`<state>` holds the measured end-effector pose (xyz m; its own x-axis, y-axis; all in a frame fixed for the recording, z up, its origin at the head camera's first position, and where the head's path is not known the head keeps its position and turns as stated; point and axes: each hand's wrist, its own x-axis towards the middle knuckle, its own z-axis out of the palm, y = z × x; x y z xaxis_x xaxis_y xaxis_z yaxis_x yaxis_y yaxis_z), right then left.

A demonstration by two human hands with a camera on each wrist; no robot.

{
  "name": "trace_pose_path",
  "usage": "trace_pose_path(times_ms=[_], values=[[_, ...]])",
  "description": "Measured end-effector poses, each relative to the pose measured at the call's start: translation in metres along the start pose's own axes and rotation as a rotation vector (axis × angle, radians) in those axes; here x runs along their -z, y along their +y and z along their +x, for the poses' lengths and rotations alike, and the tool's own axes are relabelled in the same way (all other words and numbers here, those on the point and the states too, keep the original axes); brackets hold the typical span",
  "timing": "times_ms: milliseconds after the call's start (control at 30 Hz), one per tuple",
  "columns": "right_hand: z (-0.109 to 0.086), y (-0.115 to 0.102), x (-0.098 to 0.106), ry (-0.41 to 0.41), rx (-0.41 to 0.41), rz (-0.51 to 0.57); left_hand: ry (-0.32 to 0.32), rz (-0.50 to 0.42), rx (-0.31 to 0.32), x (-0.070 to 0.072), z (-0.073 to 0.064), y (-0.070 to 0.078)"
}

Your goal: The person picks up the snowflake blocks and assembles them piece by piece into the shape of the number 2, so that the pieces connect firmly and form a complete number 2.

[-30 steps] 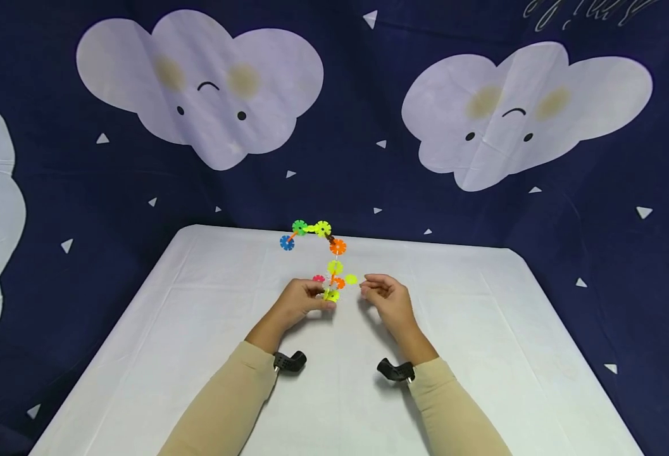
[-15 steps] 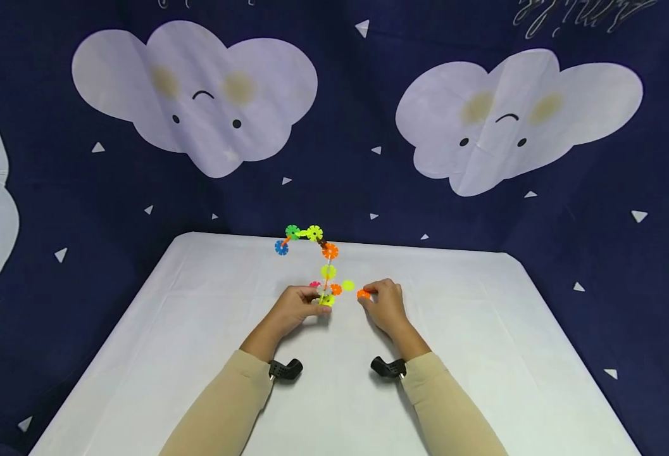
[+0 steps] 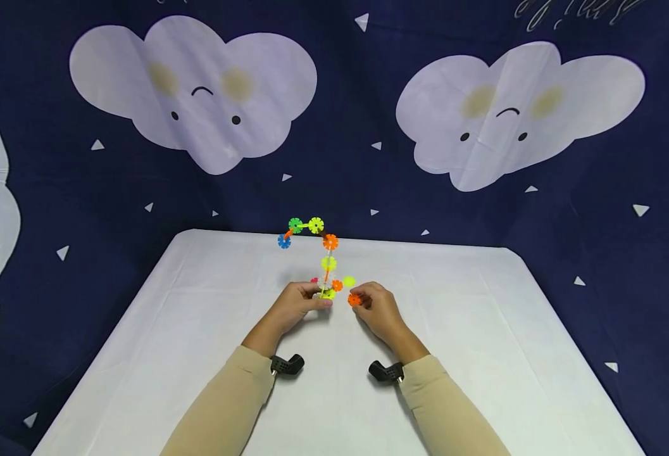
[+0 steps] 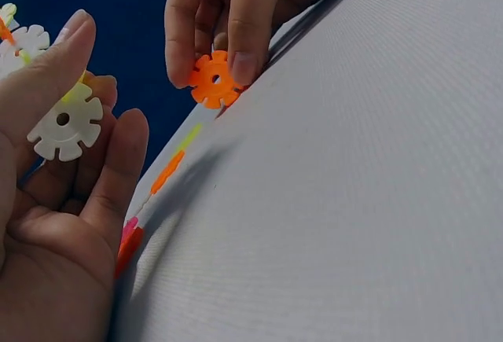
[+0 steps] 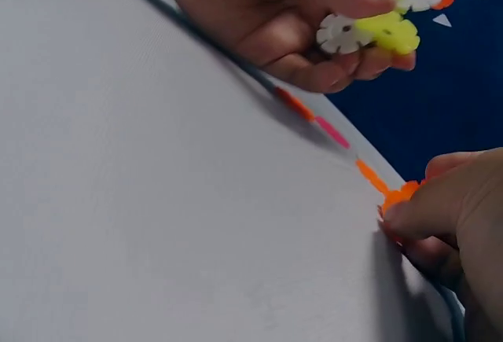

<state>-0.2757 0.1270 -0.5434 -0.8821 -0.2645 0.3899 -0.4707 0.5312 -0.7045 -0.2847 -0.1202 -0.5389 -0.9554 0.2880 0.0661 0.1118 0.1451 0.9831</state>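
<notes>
My left hand (image 3: 297, 303) pinches the lower end of a chain of linked snowflake discs between thumb and fingers. A white disc (image 4: 75, 126) and a yellow disc (image 5: 397, 34) show at this grip. From there the chain runs up through a yellow disc (image 3: 328, 263) and an orange one (image 3: 331, 242), then bends left past a green disc (image 3: 295, 225) to a blue disc (image 3: 284, 241). Just to the right, my right hand (image 3: 381, 311) pinches a loose orange disc (image 4: 214, 80) by its edge, a short gap from the chain. Fingers partly cover this disc in the right wrist view.
Several loose discs lie flat on the white table (image 3: 454, 329) beyond the hands, among them a yellow one (image 3: 349, 281), an orange one (image 3: 337, 285) and a pink one (image 5: 332, 133). Behind the table hangs a dark blue cloth (image 3: 357, 114) with printed clouds.
The orange disc shows in my right fingers since half a second ago; a second ago none was visible there. My right hand has moved left toward the chain. My left hand keeps its hold.
</notes>
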Motion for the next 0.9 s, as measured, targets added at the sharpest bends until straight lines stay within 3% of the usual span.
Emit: trace_pose_path(times_ms=[100, 267, 400, 567, 900], values=[[0.000, -0.001, -0.001, 0.007, -0.041, 0.162, -0.001, 0.004, 0.001, 0.001, -0.001, 0.000], [0.001, -0.006, 0.002, 0.023, -0.129, 0.563, -0.012, 0.022, 0.007, 0.001, -0.001, 0.001], [0.000, -0.010, 0.003, 0.026, -0.101, 0.769, -0.013, 0.021, 0.005, 0.000, -0.002, 0.001], [-0.001, -0.012, 0.004, 0.016, -0.086, 0.835, -0.017, 0.004, 0.003, -0.002, -0.002, 0.003], [-0.002, -0.013, -0.002, -0.043, -0.072, 0.821, -0.049, 0.014, -0.010, -0.001, -0.004, 0.005]])
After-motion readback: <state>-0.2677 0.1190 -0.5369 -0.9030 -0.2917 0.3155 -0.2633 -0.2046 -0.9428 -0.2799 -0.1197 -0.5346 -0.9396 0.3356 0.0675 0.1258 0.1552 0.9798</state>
